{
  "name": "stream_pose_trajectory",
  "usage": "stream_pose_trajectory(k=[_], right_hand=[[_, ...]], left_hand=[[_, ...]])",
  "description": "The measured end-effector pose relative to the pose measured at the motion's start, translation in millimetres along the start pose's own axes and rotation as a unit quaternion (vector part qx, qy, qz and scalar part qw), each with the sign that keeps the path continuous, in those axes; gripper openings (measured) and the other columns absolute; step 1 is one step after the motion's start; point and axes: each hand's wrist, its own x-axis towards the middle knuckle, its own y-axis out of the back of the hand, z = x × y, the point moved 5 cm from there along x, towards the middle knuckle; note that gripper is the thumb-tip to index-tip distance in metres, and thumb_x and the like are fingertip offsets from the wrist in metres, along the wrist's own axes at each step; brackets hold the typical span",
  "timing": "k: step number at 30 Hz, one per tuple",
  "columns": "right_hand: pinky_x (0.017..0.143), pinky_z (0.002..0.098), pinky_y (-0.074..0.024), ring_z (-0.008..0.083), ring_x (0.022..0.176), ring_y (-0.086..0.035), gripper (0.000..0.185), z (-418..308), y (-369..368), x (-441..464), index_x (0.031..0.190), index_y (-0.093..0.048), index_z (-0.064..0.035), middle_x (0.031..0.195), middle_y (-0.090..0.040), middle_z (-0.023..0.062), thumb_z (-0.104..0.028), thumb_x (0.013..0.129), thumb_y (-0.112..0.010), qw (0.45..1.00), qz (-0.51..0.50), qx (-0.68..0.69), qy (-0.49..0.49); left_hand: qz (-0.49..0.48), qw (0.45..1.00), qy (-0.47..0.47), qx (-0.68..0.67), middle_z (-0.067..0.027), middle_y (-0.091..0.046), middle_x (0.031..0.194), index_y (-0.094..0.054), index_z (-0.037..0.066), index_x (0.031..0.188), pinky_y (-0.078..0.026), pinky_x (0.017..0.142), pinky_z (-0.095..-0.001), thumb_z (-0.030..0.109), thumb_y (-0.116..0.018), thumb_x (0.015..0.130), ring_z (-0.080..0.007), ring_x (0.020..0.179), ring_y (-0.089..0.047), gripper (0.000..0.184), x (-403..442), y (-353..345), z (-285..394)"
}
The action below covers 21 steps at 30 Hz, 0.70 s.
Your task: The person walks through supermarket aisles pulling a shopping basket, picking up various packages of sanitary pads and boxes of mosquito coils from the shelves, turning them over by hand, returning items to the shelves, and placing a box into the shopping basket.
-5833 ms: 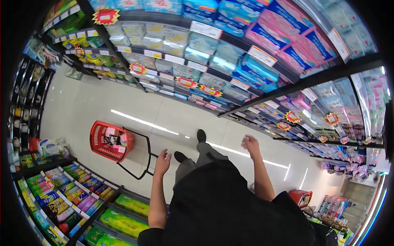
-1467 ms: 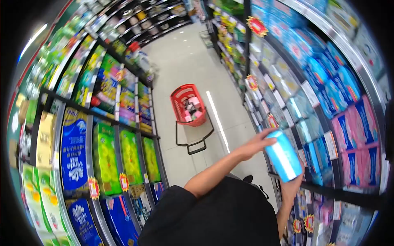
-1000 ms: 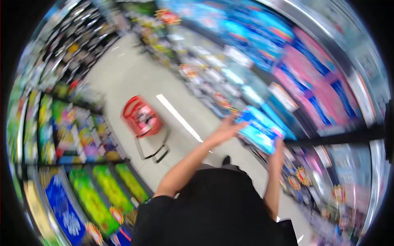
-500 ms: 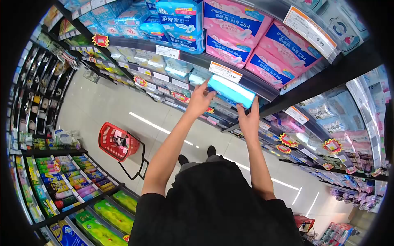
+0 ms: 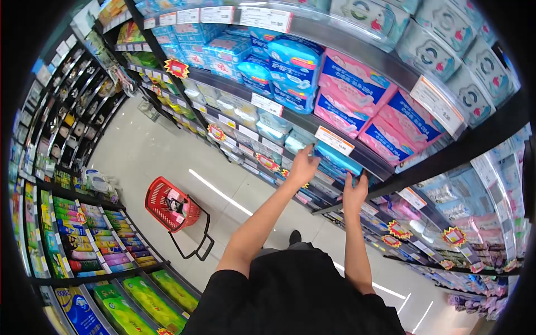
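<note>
Between the left hand (image 5: 304, 167) and right hand (image 5: 354, 195), fingers at its ends but grip unclear, sat the blue pack (image 5: 339, 161), likely light, squashy, slick, best held by both ends.

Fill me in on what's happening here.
A person in a store aisle is reaching to the shelving with both hands. The left hand and right hand are at opposite ends of a blue pack, below the pink packs; how firmly they grip it isn't clear. A red basket holding a few items stands on the floor.
</note>
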Motion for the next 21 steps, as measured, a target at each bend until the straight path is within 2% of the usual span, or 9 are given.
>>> stream_pose_trajectory(k=[4, 6, 7, 10, 11, 13, 15, 17, 21], right_hand=[[0.091, 0.0359, -0.0448, 0.0323, 0.112, -0.051, 0.051, -1, 6, -12, 0.126, -0.04, 0.009, 0.123, -0.045, 0.0235, -0.009, 0.084, -0.061, 0.999, -0.014, 0.023, 0.042], [0.094, 0.0362, -0.0421, 0.031, 0.117, -0.047, 0.052, -1, 11, -27, 0.129, -0.036, 0.0082, 0.126, -0.041, 0.0226, -0.007, 0.085, -0.059, 0.999, -0.017, 0.047, 0.021], [0.096, 0.0374, -0.0402, 0.0299, 0.119, -0.045, 0.053, -1, 13, -38, 0.131, -0.033, 0.007, 0.128, -0.038, 0.0219, -0.006, 0.086, -0.057, 0.996, -0.035, 0.08, -0.005], [0.09, 0.035, -0.0442, 0.0277, 0.112, -0.052, 0.049, -1, 19, -75, 0.131, -0.035, 0.0036, 0.122, -0.046, 0.0194, -0.004, 0.087, -0.053, 0.996, -0.077, 0.042, -0.003], [0.091, 0.0348, -0.0442, 0.0263, 0.111, -0.053, 0.048, 2, 15, -89, 0.131, -0.036, 0.0024, 0.123, -0.048, 0.0195, -0.004, 0.087, -0.054, 0.992, -0.105, 0.054, -0.033], [0.078, 0.0308, -0.049, 0.0222, 0.092, -0.06, 0.044, 19, 5, -114, 0.127, -0.041, 0.0021, 0.115, -0.054, 0.0183, -0.004, 0.086, -0.054, 0.99, -0.13, -0.014, -0.062], [0.073, 0.0294, -0.0499, 0.0209, 0.084, -0.061, 0.042, 21, -7, -129, 0.125, -0.044, 0.0021, 0.11, -0.057, 0.0174, -0.004, 0.085, -0.055, 0.987, -0.143, -0.047, -0.056], [0.069, 0.0283, -0.0495, 0.019, 0.076, -0.061, 0.039, 13, -18, -141, 0.121, -0.048, 0.0029, 0.104, -0.06, 0.0161, -0.005, 0.083, -0.057, 0.983, -0.175, -0.036, -0.052], [0.07, 0.0281, -0.0495, 0.0189, 0.081, -0.061, 0.037, -9, -34, -157, 0.118, -0.051, 0.0038, 0.101, -0.06, 0.0165, -0.006, 0.082, -0.056, 0.972, -0.224, -0.038, -0.058]], left_hand=[[-0.017, 0.997, 0.029, -0.068, -0.016, -0.054, 0.114, -0.044, 0.001, 0.129, -0.049, 0.068, -0.0295, 0.014, -0.061, 0.082, -0.0187, 0.082, -0.06, 0.051, -38, 37, -37], [0.009, 0.996, 0.06, -0.061, -0.0165, -0.056, 0.108, -0.05, 0.002, 0.123, -0.048, 0.078, -0.032, 0.018, -0.063, 0.08, -0.0239, 0.089, -0.06, 0.048, -69, 74, -80], [0.024, 0.99, 0.131, -0.046, -0.0166, -0.058, 0.108, -0.053, 0.003, 0.121, -0.048, 0.079, -0.0317, 0.018, -0.063, 0.08, -0.0228, 0.092, -0.06, 0.045, -92, 99, -97], [0.133, 0.971, 0.186, 0.062, -0.0186, -0.06, 0.108, -0.055, 0.001, 0.116, -0.048, 0.083, -0.0361, 0.019, -0.061, 0.079, -0.0295, 0.096, -0.06, 0.041, -171, 167, -215], [0.133, 0.956, 0.214, 0.15, -0.0218, -0.06, 0.105, -0.055, -0.001, 0.113, -0.047, 0.085, -0.0398, 0.021, -0.06, 0.079, -0.0342, 0.095, -0.059, 0.04, -202, 190, -248], [0.08, 0.916, 0.317, 0.232, -0.0246, -0.058, 0.107, -0.052, -0.004, 0.116, -0.045, 0.087, -0.0419, 0.023, -0.059, 0.078, -0.0381, 0.1, -0.056, 0.047, -264, 227, -285], [0.037, 0.891, 0.317, 0.324, -0.0266, -0.056, 0.109, -0.052, -0.004, 0.116, -0.044, 0.089, -0.0431, 0.022, -0.058, 0.077, -0.0415, 0.103, -0.053, 0.047, -318, 249, -326], [0.054, 0.868, 0.413, 0.269, -0.0322, -0.049, 0.115, -0.05, 0.0, 0.119, -0.042, 0.091, -0.0466, 0.02, -0.055, 0.077, -0.0436, 0.107, -0.05, 0.046, -351, 268, -336], [0.031, 0.831, 0.486, 0.267, -0.0229, -0.04, 0.131, -0.036, 0.003, 0.131, -0.036, 0.098, -0.0497, 0.018, -0.055, 0.077, -0.0373, 0.124, -0.037, 0.059, -377, 288, -351]])
